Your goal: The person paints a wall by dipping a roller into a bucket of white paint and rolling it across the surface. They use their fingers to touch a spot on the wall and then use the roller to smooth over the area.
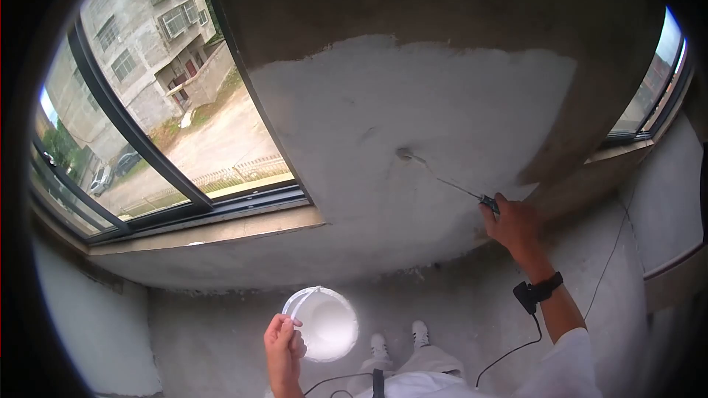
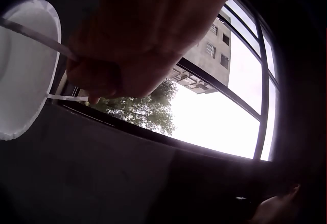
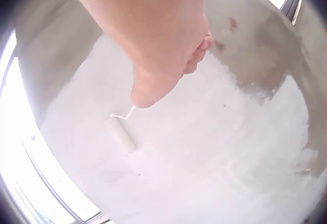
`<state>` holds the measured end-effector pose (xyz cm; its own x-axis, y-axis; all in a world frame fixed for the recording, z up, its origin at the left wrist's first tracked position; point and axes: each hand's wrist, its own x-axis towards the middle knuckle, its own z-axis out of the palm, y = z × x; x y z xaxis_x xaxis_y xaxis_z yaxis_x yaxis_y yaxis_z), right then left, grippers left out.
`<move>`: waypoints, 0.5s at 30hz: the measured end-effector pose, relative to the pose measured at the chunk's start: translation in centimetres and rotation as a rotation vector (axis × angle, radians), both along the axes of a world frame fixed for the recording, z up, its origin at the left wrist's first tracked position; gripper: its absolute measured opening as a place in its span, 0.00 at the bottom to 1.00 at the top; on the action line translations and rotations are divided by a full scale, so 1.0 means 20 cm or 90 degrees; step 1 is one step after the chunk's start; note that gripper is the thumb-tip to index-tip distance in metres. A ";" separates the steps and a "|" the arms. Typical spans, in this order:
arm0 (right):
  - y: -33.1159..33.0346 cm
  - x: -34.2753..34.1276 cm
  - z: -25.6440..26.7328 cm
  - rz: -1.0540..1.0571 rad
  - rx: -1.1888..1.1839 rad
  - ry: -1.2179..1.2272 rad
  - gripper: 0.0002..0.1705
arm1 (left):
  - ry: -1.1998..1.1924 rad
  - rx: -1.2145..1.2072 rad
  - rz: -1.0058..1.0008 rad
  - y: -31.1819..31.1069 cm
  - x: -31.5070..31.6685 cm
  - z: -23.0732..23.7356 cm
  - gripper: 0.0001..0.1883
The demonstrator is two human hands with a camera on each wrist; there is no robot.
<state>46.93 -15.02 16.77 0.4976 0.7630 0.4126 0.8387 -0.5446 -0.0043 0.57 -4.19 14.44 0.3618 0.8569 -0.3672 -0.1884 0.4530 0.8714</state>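
My right hand (image 1: 516, 228) grips the dark handle of a paint roller (image 1: 479, 195), arm stretched toward the wall (image 1: 457, 103). In the right wrist view, the white roller sleeve (image 3: 121, 134) lies against the pale coated part of that wall, while the fingers hide the handle. Low in the head view, my left hand (image 1: 282, 348) holds a white bucket (image 1: 355, 322) by its bail handle. White paint (image 1: 332, 330) shows inside it. The left wrist view has the bucket's handle strap (image 2: 38, 36) running into the curled fingers of that hand.
A dark-framed window (image 1: 140, 133) with a sill (image 1: 221, 230) is on the left; another window (image 1: 653, 96) is far right. Bare brown wall (image 1: 442, 0) borders the white area. The person's shoes (image 1: 420, 333) stand on the grey floor beside the bucket. A cable (image 1: 509, 354) hangs from the right wrist.
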 end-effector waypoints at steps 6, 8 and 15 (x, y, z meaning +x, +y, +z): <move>0.45 -0.36 0.05 0.147 0.004 0.058 0.25 | 0.011 0.037 0.014 0.01 -0.11 0.04 0.09; 0.51 -0.42 0.05 0.163 0.011 0.082 0.25 | 0.013 0.050 0.026 0.01 -0.14 0.06 0.09; 0.21 -0.15 -0.09 0.088 0.034 0.008 0.24 | 0.037 0.080 0.044 0.02 -0.13 0.08 0.10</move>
<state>43.87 -10.87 14.92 0.3945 0.8019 0.4487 0.9054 -0.4226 -0.0407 -2.03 -3.87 15.96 0.2825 0.9194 -0.2738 -0.1633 0.3273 0.9307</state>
